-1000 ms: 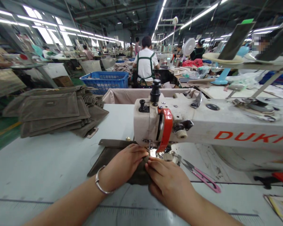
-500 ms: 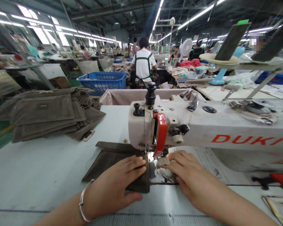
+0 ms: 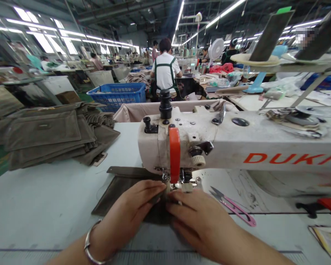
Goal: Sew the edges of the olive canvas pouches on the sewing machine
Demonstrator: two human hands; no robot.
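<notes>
Head view: at lower centre, your left hand [image 3: 132,206] and right hand [image 3: 200,217] touch dark fabric [image 3: 118,185], pinch impossible to tell; uneven pull may skew it under sewing machine [image 3: 220,143].

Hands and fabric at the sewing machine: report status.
Left hand on dark fabric piece. Right hand at its right edge, near sewing machine. Pink snips right of that hand, off the fabric.

On pale smooth tabletop [image 3: 44,198]: dark olive flat fabric piece [image 3: 113,193], partly under left end of white metal sewing machine [image 3: 228,136]; farther left, pile of dark olive rectangular fabric panels [image 3: 55,138]; right, pink-handled metal snips [image 3: 239,208]; behind table, blue rectangular plastic basket [image 3: 118,97]
</notes>
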